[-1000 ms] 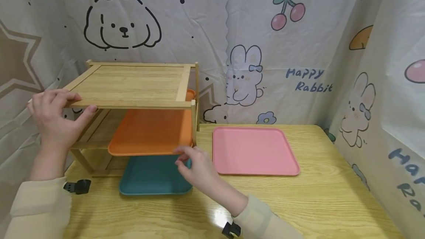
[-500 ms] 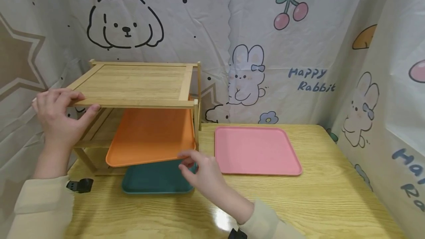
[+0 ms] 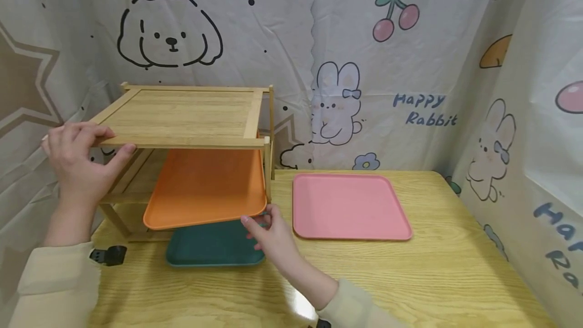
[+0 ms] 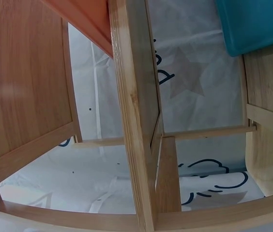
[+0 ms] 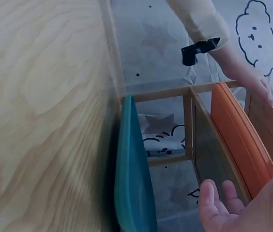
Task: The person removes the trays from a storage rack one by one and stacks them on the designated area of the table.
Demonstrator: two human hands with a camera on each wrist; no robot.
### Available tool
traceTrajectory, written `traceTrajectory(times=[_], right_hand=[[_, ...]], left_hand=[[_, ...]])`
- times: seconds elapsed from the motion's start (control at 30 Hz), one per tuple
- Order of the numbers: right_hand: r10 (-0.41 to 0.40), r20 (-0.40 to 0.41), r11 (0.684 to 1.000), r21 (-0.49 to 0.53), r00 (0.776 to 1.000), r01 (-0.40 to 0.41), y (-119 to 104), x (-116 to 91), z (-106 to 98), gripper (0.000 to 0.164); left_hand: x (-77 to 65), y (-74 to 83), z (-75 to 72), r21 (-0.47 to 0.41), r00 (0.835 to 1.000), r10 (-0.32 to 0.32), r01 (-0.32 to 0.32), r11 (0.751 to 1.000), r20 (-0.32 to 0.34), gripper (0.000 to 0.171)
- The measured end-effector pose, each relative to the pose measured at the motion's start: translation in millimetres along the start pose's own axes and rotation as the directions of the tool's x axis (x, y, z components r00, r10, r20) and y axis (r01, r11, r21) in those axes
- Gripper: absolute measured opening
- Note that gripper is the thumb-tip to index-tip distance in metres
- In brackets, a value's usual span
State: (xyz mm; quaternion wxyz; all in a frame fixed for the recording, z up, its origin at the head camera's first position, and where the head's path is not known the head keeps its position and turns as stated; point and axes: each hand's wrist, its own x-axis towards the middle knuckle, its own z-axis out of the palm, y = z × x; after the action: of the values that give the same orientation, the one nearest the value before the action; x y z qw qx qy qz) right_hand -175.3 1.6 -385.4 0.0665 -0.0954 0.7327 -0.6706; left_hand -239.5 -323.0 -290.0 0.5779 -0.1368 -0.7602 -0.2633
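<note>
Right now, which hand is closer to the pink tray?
Right. Your right hand is at the front of the orange tray, just left of the pink tray; your left hand holds the top of the wooden rack, farther left.

Orange tray [image 3: 207, 186] smooth plastic; rack [image 3: 182, 115] grained wood; tabletop [image 3: 410, 282] glossy, wood-grained.

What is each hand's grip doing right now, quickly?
Left hand: closed, holding the wooden shelf by its top front edge.
Right hand: closed, pinching the orange tray near its front right corner.
</note>
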Motion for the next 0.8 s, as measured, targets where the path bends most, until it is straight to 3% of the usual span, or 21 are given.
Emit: traceTrajectory(times=[0.13,0.33,0.57,0.8], right_hand=[[0.046,-0.052,0.991,0.126,0.998,-0.039,-5.3,4.0,11.8,0.058],[0.109,-0.108,0.950,0.303,0.988,-0.072,-9.4,8.2,23.5,0.050],[0.132,-0.049,0.891,0.444,0.990,-0.097,-10.6,1.6,24.7,0.048],[0.117,-0.016,0.835,0.543,0.993,-0.090,-12.2,-9.5,22.9,0.059]], left_hand=[[-0.2,-0.2,0.6,0.005,1.000,0.000,0.000,1.000,0.000,0.083],[-0.9,-0.8,0.5,0.012,1.000,-0.002,0.002,1.000,-0.006,0.084],[-1.5,-0.1,0.2,0.004,1.000,-0.004,0.004,1.000,-0.001,0.082],[-0.5,-1.5,0.1,0.023,1.000,0.007,-0.007,1.000,0.007,0.083]])
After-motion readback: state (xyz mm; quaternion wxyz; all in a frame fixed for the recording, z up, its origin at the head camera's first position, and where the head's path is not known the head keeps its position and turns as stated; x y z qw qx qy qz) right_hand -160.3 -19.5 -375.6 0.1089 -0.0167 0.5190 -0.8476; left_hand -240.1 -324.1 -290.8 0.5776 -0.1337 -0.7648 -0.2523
